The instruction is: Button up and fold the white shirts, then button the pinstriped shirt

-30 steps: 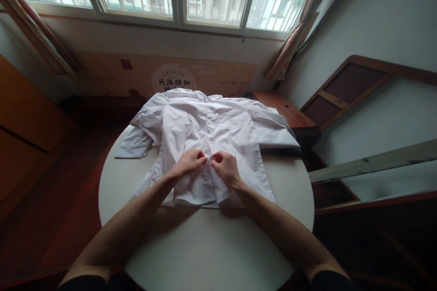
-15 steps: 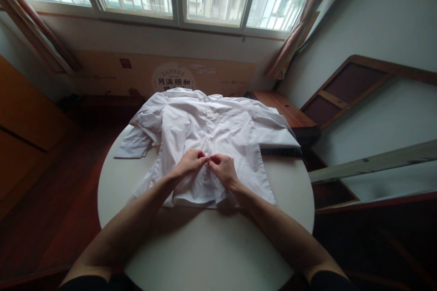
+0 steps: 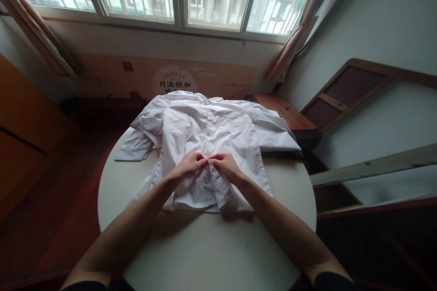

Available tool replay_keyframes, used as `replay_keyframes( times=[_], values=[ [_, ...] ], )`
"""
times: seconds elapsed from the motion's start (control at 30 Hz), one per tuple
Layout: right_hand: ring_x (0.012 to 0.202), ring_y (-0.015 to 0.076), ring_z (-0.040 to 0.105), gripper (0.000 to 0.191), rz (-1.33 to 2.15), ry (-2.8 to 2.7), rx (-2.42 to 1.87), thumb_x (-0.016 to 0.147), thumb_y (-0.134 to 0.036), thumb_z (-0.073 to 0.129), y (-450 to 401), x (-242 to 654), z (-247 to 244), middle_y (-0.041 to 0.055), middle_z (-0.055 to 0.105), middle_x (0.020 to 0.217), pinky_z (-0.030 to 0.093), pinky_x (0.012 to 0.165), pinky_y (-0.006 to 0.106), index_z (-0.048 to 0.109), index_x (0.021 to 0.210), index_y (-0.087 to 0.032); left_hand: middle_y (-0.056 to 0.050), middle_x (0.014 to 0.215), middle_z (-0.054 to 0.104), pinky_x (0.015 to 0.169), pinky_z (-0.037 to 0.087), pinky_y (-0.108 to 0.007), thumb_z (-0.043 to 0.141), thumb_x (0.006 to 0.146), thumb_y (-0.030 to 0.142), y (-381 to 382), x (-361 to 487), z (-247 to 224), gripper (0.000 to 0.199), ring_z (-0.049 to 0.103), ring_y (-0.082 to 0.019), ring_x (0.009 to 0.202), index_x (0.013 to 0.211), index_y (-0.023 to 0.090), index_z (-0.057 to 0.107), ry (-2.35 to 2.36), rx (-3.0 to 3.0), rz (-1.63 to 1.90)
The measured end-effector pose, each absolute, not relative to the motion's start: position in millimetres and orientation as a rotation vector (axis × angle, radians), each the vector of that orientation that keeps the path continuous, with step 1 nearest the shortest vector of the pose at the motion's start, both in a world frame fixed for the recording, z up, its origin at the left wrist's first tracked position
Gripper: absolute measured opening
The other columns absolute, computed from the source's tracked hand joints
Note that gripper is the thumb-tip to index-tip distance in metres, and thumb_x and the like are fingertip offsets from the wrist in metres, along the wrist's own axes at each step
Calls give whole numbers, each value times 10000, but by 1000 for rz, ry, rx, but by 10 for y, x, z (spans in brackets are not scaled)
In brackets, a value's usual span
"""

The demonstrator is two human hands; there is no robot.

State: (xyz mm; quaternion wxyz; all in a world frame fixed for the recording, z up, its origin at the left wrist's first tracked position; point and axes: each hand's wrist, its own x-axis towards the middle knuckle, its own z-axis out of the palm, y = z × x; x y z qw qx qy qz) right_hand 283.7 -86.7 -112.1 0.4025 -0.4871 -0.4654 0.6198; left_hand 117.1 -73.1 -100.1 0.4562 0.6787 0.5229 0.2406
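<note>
Hem (image 3: 195, 205) pointing near, long axis running near-to-far, the white shirt (image 3: 187, 122) is being pinched by left hand (image 3: 191, 163) and right hand (image 3: 225, 164).

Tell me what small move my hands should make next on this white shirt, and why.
Perhaps nudge the pinched front of the white shirt straight: the left hand and right hand grip it almost fingertip to fingertip, and the cloth is creased around and below them, so evening it out there seems sensible.
</note>
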Motion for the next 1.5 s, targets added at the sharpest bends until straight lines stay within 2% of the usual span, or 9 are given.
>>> replay_keyframes(
  times=[0.17,0.4,0.57,0.7,0.93,1.13,1.27,1.37,1.5],
  values=[
    [534,115,575,189,1494,-1210,-1246,611,-255,680,-874,2800,-1079,26,684,642,433,542,226,713,742,-123,17,509,510,451,303,-189,532,696,350,-714,1189,-1082,256,406,-74,457,622,116,603,1288,1567,685],
    [613,154,625,123,759,-1581,-1458,706,-223,612,-968,2687,-1067,31,701,671,440,613,244,720,716,-166,-16,545,570,476,310,-199,515,696,367,-723,1232,-1107,311,452,-95,505,619,97,649,1284,1533,767],
    [627,152,608,126,406,-1756,-1510,762,-223,594,-1033,2640,-1106,42,701,716,415,634,248,700,720,-171,-22,551,593,474,300,-207,501,742,432,-722,1241,-1133,392,476,-107,511,639,96,675,1345,1648,778],
    [665,152,607,154,239,-1867,-1486,789,-179,550,-1060,2615,-1137,54,695,747,405,656,245,686,720,-162,-22,595,630,526,351,-212,498,758,370,-737,1272,-1180,327,549,-131,584,651,116,673,1422,1705,830],
    [638,151,611,131,415,-1708,-1527,757,-225,570,-1049,2631,-1030,39,691,701,432,652,250,677,704,-173,-25,650,631,567,375,-222,473,803,306,-833,1358,-1109,261,557,-131,616,686,141,638,1531,1713,943],
    [447,109,534,122,1141,-1431,-1422,683,-270,608,-856,2786,-1010,-17,585,520,428,473,226,609,640,-157,-18,688,628,629,402,-236,473,804,255,-850,1355,-1061,187,555,-127,642,730,153,611,1327,1800,974],
    [462,75,506,122,1548,-1219,-1238,642,-256,625,-806,2802,-1090,-42,554,540,449,504,215,559,638,-153,-26,705,636,633,433,-240,507,768,247,-795,1348,-1117,149,567,-135,654,743,145,611,1234,1670,987],
    [557,102,559,102,1405,-1293,-1278,672,-237,598,-825,2799,-1115,-13,614,645,480,592,248,600,729,-152,-26,734,641,658,454,-242,516,729,181,-750,1326,-1154,98,581,-133,679,748,146,606,1216,1667,993],
    [799,186,617,177,802,-1821,-1434,766,-233,555,-971,2886,-1081,64,668,851,484,759,322,648,892,-151,-34,815,658,691,474,-270,577,727,188,-764,1208,-1058,233,613,-155,747,957,154,577,1247,1827,928]
  ],
)
